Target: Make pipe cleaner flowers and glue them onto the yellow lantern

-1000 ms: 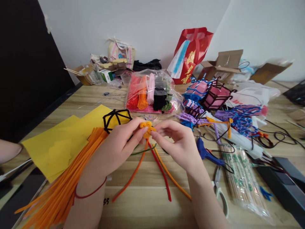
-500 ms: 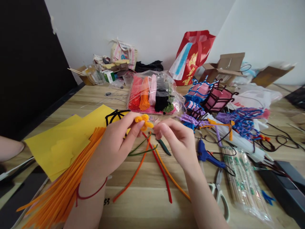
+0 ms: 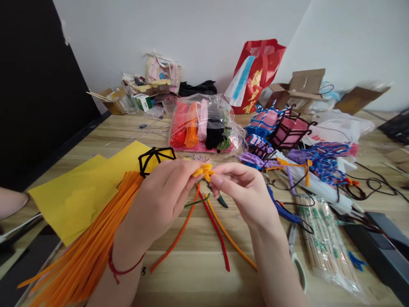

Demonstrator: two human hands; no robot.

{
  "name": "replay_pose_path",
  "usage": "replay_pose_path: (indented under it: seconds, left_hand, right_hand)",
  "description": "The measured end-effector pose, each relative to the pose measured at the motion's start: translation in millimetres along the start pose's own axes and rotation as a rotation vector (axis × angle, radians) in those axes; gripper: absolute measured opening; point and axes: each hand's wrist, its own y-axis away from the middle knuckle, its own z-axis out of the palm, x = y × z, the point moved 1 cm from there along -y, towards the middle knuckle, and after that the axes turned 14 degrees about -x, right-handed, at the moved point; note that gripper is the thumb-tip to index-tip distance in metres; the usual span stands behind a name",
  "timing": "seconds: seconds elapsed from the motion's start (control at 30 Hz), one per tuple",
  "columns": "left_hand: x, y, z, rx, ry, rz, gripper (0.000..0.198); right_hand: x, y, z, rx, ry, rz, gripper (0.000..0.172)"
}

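Between my hands is a small yellow-orange pipe-cleaner flower (image 3: 204, 171) with looped petals. My left hand (image 3: 156, 200) pinches it from the left, and the fingertips of my right hand (image 3: 247, 192) close on its right side. Below them on the table lie loose pipe cleaners: an orange one (image 3: 179, 239), a red one (image 3: 217, 226), a yellow one (image 3: 232, 240) and a green one (image 3: 196, 201). A thick bundle of orange pipe cleaners (image 3: 86, 247) runs beside my left forearm. Behind my left hand sits a black pipe-cleaner frame (image 3: 147, 162), partly hidden.
Yellow sheets (image 3: 67, 187) lie left, near another person's arm (image 3: 12, 202). A clear bag of pipe cleaners (image 3: 191, 123) is ahead. Pink lanterns (image 3: 291, 131), a blue glue gun (image 3: 284, 209), scissors (image 3: 298, 270) and bagged wooden sticks (image 3: 326, 238) are at right.
My right fingers have come left onto the flower, which they were apart from before. The flower has shifted slightly right and down, and my left hand has turned over it.
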Motion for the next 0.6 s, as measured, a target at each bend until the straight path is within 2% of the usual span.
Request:
replay_pose_path:
  seconds: [0.1,0.2,0.33,0.4,0.47,0.6]
  left_hand:
    - [3,-1,0.7,-0.016,-0.006,-0.025,0.013]
    - [8,-3,0.7,-0.042,0.046,-0.084,0.012]
    - [13,-6,2.2,-0.107,0.367,-0.238,0.016]
    - [14,-7,4.0,-0.125,0.562,-0.32,0.023]
    - [13,-8,5.2,-0.101,0.685,-0.363,0.026]
    - [11,-7,3.9,-0.024,0.701,-0.369,0.021]
  right_hand:
    - [-3,5,2,0.056,0.193,-0.098,0.007]
    - [-5,9,3,0.066,0.529,-0.239,0.006]
    - [-7,10,3,0.018,1.049,-0.539,0.015]
    - [-7,9,2,-0.005,1.179,-0.639,0.018]
    - [-6,7,2,-0.003,1.148,-0.633,0.018]
    - [-2,4,4,0.005,0.762,-0.38,0.008]
